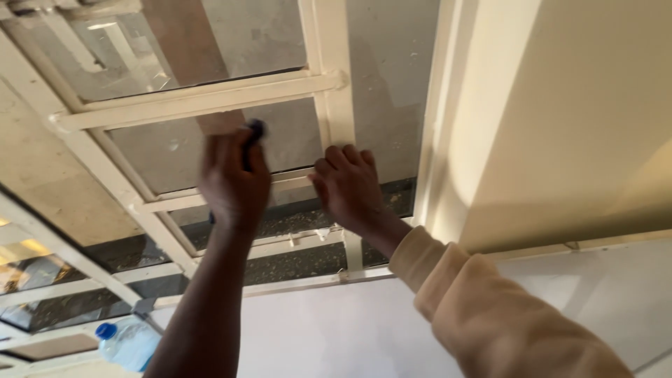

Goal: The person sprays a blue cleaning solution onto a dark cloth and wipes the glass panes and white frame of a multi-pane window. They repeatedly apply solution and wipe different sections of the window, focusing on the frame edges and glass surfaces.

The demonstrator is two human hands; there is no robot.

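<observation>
A small dark blue object (255, 131) is gripped in the closed fingers of the left hand (234, 178) and pressed against the window pane (175, 150) — wiping appears underway. The right hand (348, 185) is braced, fingers curled, on the cream frame bar (297, 180); steady pressure is judged needed next.

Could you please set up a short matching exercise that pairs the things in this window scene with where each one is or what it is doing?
Things:
1. left hand
2. right hand
3. plastic bottle
4. beige sleeve

Places or states:
A. stands at the lower left, with a blue cap
B. pressed on a cream window bar frame, fingers bent
C. holds a dark blue thing against the glass pane
D. covers the right forearm

Pairs: 1-C, 2-B, 3-A, 4-D
</observation>
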